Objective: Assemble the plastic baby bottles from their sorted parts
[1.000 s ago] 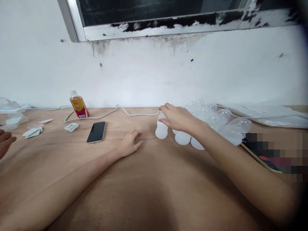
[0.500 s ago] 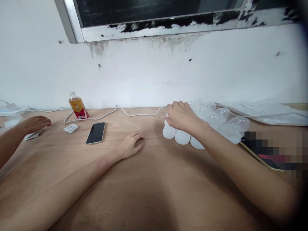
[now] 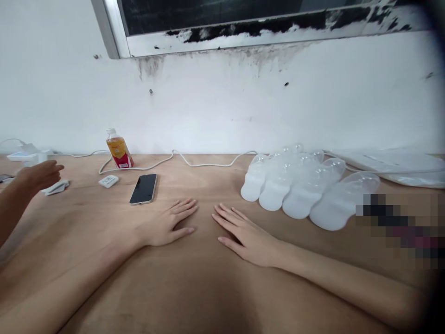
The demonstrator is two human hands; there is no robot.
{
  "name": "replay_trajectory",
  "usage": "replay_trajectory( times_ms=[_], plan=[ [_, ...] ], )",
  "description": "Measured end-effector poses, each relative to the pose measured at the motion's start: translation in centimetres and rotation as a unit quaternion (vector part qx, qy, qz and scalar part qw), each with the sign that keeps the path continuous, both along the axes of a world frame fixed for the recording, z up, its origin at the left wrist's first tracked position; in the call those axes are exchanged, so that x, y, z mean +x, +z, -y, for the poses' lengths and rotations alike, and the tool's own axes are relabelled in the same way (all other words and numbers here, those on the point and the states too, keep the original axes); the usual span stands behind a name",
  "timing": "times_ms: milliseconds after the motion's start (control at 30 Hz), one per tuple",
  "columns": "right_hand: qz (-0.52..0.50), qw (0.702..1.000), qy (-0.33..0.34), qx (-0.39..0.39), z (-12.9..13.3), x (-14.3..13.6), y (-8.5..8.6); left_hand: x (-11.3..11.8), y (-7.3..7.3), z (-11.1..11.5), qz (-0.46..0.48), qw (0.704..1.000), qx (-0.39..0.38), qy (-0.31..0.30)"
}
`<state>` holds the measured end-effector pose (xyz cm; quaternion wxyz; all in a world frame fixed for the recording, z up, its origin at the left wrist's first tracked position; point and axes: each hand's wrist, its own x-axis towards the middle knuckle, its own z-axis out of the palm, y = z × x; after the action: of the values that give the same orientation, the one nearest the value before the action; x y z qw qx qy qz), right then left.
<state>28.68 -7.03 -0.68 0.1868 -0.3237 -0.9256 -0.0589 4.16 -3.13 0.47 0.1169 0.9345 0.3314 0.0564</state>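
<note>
My left hand [image 3: 170, 223] lies flat on the wooden table [image 3: 208, 287], palm down, with its fingers apart and nothing in it. Opposite it, my right hand [image 3: 245, 234] also rests on the wood, open, fingers stretched towards the left hand. Beyond my right hand is a group of rounded plastic pieces [image 3: 301, 199], frosted white at the near end and clear at the far end, laid side by side in rows. Neither hand touches them. A dark-screened phone [image 3: 143, 189] lies past my left hand.
A drink bottle [image 3: 120, 150] stands near the wall beside a white cable [image 3: 201, 164]. A small white square item [image 3: 109, 181] lies left of the phone. Another person's hand [image 3: 40, 176] is at far left, near white pieces [image 3: 56, 187]. Plastic wrapping [image 3: 392, 167] lies back right.
My right hand has let go of the plastic pieces and come down flat on the table. My left hand has spread its fingers. The other person's hand has lifted slightly.
</note>
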Motion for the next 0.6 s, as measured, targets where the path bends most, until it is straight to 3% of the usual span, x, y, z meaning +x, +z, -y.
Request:
replay_trajectory(
  times_ms=[100, 267, 433, 500, 600],
  plan=[
    [-0.024, 1.0, -0.004, 0.01, -0.2, 0.5, -0.9, -0.4, -0.2, 0.2, 0.006, 1.0, 0.012, 0.008],
    [-0.059, 0.996, 0.013, 0.066, -0.6, 0.5, -0.2, -0.3, -0.3, 0.0, 0.004, 1.0, 0.028, 0.006],
    [-0.029, 0.996, 0.009, 0.082, -0.2, 0.3, -0.5, -0.4, -0.5, -0.1, 0.017, 0.999, 0.035, 0.0],
    [-0.015, 0.995, 0.0, 0.101, -0.3, 0.3, 0.4, -0.4, -0.6, -0.1, 0.021, 0.999, 0.032, 0.001],
    [0.0, 0.984, -0.056, 0.168, -1.6, 0.9, 3.6, -0.3, -0.5, -0.1, 0.022, 0.999, 0.022, 0.007]
  ],
)
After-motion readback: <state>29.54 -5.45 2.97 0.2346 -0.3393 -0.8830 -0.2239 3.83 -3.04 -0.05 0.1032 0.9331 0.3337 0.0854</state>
